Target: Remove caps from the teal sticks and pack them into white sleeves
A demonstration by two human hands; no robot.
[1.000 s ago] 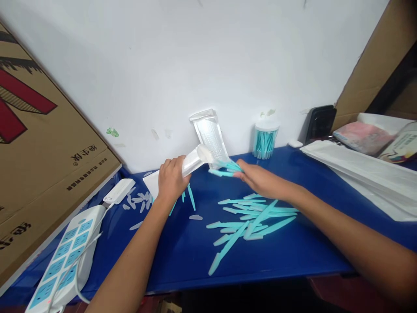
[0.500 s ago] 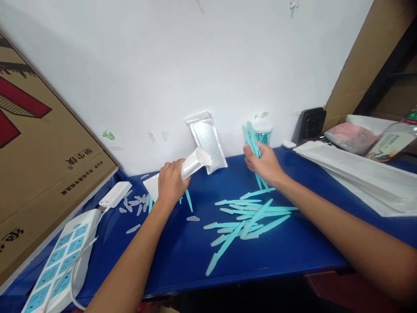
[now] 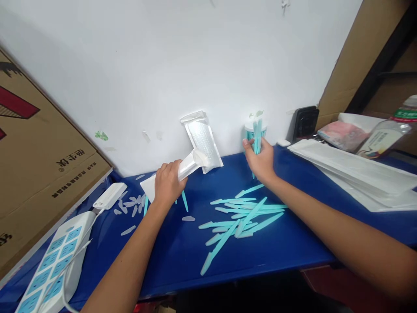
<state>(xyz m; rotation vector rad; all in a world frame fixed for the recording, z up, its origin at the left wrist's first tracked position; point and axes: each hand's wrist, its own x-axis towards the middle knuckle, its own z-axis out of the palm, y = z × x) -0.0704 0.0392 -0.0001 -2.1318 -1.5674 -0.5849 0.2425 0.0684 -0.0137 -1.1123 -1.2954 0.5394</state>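
Observation:
My left hand (image 3: pixel 169 180) is wrapped round a white padded envelope (image 3: pixel 191 165) whose open mouth points right. Teal razors (image 3: pixel 184 201) stick out below that hand. A few teal eyebrow razors (image 3: pixel 257 137) stand upright in my right hand (image 3: pixel 261 161), its thumb and fingers closed on them. Just behind them is a white-lidded clear tub (image 3: pixel 248 129) with teal sticks inside. Loose razors (image 3: pixel 250 213) lie in a crossed pile on the blue table between my forearms. Clear blade caps (image 3: pixel 133 203) are scattered by my left hand.
A filled bubble mailer (image 3: pixel 203 141) leans on the wall. At left are a power strip (image 3: pixel 61 256), a white charger (image 3: pixel 110 195) and a cardboard box (image 3: pixel 39 143). Flat white envelopes (image 3: pixel 355 169), a bottle (image 3: pixel 387 134) and a black case (image 3: pixel 305 121) lie at right.
My right hand has turned the razors from leaning to upright and drawn them off the pile, in front of the tub. My left hand keeps its hold on the envelope; the view has shifted slightly.

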